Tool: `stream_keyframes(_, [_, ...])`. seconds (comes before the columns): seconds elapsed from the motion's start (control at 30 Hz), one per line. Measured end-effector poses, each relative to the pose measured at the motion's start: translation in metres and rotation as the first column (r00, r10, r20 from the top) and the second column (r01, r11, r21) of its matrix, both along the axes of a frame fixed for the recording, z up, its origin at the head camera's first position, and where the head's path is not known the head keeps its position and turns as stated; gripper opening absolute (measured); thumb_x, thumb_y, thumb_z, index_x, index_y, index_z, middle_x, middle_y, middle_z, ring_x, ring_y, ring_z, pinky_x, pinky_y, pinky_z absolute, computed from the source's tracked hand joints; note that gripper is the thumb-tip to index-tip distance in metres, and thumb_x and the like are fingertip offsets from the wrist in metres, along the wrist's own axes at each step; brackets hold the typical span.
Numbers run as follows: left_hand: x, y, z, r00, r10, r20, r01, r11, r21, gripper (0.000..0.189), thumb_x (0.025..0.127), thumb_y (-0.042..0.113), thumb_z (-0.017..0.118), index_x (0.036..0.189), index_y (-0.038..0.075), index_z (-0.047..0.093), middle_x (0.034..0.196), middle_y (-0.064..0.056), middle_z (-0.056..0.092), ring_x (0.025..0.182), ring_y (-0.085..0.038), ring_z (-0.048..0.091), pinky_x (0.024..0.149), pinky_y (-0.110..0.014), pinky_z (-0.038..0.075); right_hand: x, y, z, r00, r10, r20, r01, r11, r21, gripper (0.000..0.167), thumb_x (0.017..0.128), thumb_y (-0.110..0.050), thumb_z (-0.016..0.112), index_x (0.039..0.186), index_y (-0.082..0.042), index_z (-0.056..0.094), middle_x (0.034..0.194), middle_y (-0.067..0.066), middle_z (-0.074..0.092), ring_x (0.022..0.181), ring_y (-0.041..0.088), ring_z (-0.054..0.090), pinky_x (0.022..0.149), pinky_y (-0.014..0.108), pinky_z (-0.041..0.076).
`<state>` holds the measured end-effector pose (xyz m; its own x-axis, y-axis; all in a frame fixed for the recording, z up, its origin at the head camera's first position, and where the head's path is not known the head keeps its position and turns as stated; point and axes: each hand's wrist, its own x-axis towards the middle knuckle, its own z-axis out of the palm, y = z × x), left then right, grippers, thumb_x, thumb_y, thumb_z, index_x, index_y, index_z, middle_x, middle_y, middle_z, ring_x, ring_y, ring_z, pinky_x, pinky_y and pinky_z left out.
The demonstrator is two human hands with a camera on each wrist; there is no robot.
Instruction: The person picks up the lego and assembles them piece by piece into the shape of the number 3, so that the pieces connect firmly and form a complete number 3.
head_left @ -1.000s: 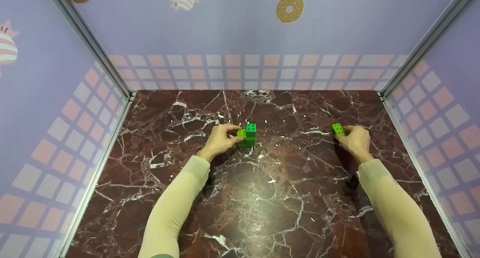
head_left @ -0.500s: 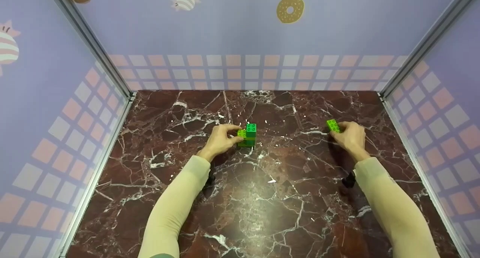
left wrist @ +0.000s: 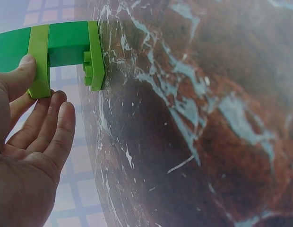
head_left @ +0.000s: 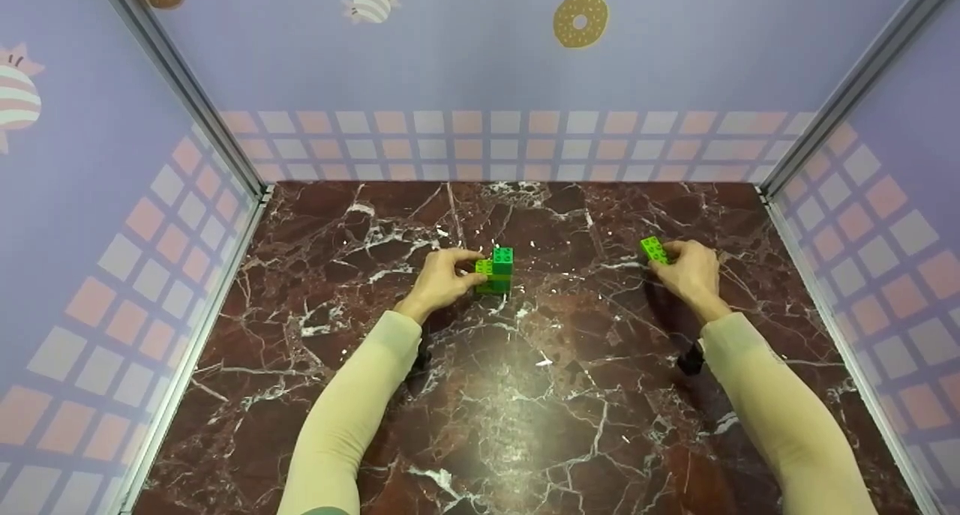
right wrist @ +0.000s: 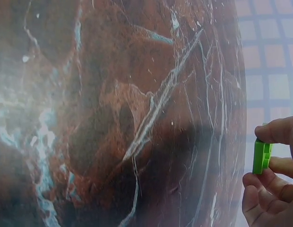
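My left hand (head_left: 439, 276) pinches the overhanging upper lime piece of a toy brick stack (head_left: 502, 264) standing on the marble-patterned table. In the left wrist view the stack alternates lime bricks and taller dark green bricks (left wrist: 68, 42). The thumb lies on the upper lime brick (left wrist: 38, 61), fingers on its opposite edge; a gap shows beneath the overhang, above the studded lime base (left wrist: 95, 66). Off to the right, my right hand (head_left: 690, 271) holds a loose lime building brick (head_left: 654, 250) between thumb and fingers, above the table. The right wrist view shows this brick (right wrist: 261, 156) nearly edge-on.
The dark red marble-patterned table (head_left: 570, 395) is bounded by a back wall (head_left: 465, 58) and side walls with metal strips along their edges. A stretch of table separates the two hands. Dark wrist gear (head_left: 691, 359) hangs under the right sleeve.
My right hand has moved left and slightly away from me, carrying the lime building brick toward the stack. The left hand and the stack have stayed in place.
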<state>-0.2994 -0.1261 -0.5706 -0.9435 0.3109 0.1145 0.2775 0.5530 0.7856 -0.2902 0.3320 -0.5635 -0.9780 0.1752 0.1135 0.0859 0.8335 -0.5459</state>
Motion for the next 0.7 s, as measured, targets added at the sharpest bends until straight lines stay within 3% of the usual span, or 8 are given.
stream_keyframes(0.4, [0.000,0.001,-0.001,1.000,-0.010,0.008,0.010,1.000,0.007,0.042,0.098,0.014,0.087,0.137,0.000,0.078,0.127,-0.020,0.083,0.109,-0.036,0.083,0.094,-0.048,0.068,0.001,-0.010,0.003,0.999,0.032,0.011,-0.032,0.999,-0.008,0.049,0.097,-0.028,0.081,0.138,-0.002,0.078,0.125,0.026,0.078,0.113,0.047,0.074,0.099,0.064,0.057])
stream_keyframes(0.7, [-0.001,0.001,0.000,1.000,-0.004,0.006,0.004,1.000,0.005,0.042,0.097,0.013,0.087,0.136,-0.001,0.079,0.128,-0.021,0.083,0.111,-0.037,0.082,0.096,-0.049,0.068,0.001,-0.023,0.008,0.995,0.091,-0.039,-0.092,0.995,-0.033,0.048,0.097,-0.023,0.082,0.137,0.003,0.077,0.121,0.028,0.075,0.109,0.047,0.076,0.102,0.063,0.057])
